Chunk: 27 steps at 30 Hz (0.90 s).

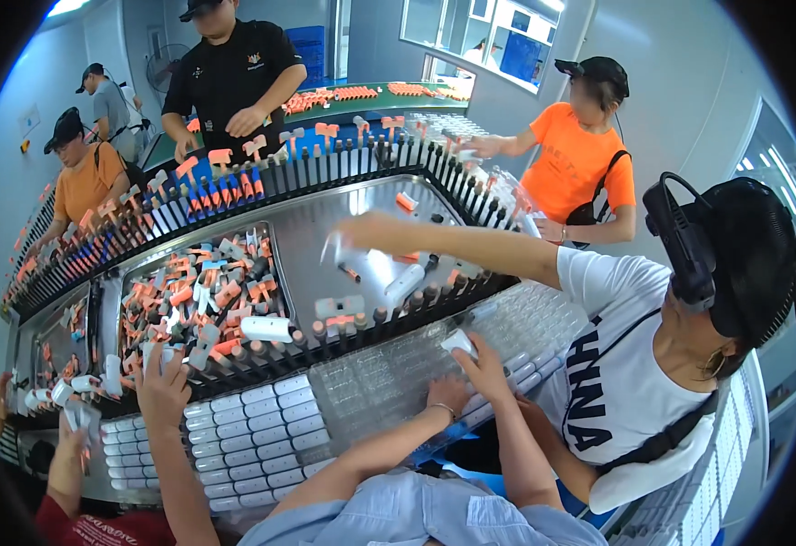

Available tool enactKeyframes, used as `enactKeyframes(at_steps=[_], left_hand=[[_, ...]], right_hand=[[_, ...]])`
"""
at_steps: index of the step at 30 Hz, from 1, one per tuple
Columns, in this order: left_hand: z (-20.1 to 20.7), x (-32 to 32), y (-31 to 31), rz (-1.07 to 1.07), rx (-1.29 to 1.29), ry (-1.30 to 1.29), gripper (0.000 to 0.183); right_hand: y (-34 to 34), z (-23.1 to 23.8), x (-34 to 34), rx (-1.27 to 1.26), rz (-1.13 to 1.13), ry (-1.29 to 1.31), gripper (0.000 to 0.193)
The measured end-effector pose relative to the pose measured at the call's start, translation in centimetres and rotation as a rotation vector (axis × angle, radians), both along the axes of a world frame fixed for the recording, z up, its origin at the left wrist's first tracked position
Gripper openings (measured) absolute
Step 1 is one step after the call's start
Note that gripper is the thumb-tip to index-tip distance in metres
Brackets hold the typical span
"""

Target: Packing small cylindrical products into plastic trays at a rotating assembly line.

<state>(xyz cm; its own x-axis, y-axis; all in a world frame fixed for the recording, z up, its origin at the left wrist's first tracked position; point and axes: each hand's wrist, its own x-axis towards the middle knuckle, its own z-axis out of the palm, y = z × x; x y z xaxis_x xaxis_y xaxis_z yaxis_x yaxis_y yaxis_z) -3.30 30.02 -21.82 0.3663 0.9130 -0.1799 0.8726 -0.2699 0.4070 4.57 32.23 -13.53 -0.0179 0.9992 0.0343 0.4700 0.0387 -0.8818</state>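
Clear plastic blister tray (389, 382) lay at the conveyor's near edge, and both of the wearer's hands worked over it. Left hand (448, 396) rested flat on the tray, fingers together, holding nothing visible. Right hand (484, 359) pinched a small white cartridge (459, 342) above the tray's far rim.

Clear plastic blister tray (389, 378) front centre; blue sign (309, 45) on back wall; small wall label (29, 119) far left.
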Motion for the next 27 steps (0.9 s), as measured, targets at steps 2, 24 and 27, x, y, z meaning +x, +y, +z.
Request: enactKeyframes(at_steps=[2,24,27], left_hand=[[-0.5,-0.8,-0.6,-0.018,0.071,-0.099,0.026],[1.0,-20.4,-13.0,0.802,-0.253,-1.113,0.035],[0.2,-20.3,-12.5,0.826,-0.287,-1.296,0.028]], right_hand=[[0.3,2.4,-0.7,0.332,0.032,-0.163,0.037],[7.8,8.3,-19.4,0.257,0.324,-0.658,0.048],[4.9,7.0,-17.1,0.728,0.438,-0.224,0.055]])
